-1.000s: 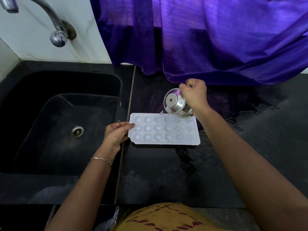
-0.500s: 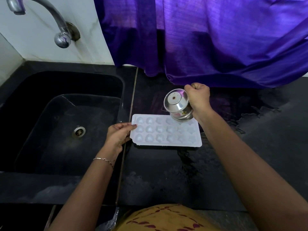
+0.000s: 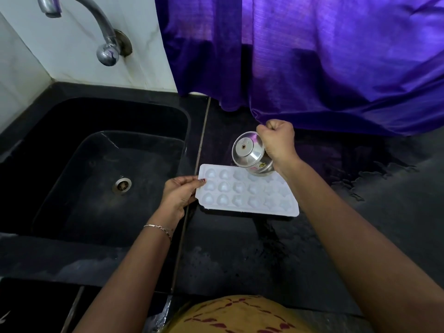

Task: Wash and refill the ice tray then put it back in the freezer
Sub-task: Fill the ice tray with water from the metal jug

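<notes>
A white ice tray (image 3: 245, 193) with heart and star moulds lies flat on the black counter (image 3: 240, 255), just right of the sink. My left hand (image 3: 180, 193) pinches the tray's left edge. My right hand (image 3: 278, 140) grips a small steel cup (image 3: 249, 155), tipped over so its base faces me, above the tray's far edge. The cup's mouth is hidden, so I cannot see any water stream.
A black sink (image 3: 96, 169) with a drain (image 3: 121, 185) fills the left side, under a steel tap (image 3: 96, 25). A purple curtain (image 3: 312, 56) hangs over the counter's back. Water is spread on the counter to the right (image 3: 374, 174) and in front of the tray.
The tilted cup has stayed over the tray's far edge, shifting slightly right along it. My left hand has kept its hold on the tray's left edge.
</notes>
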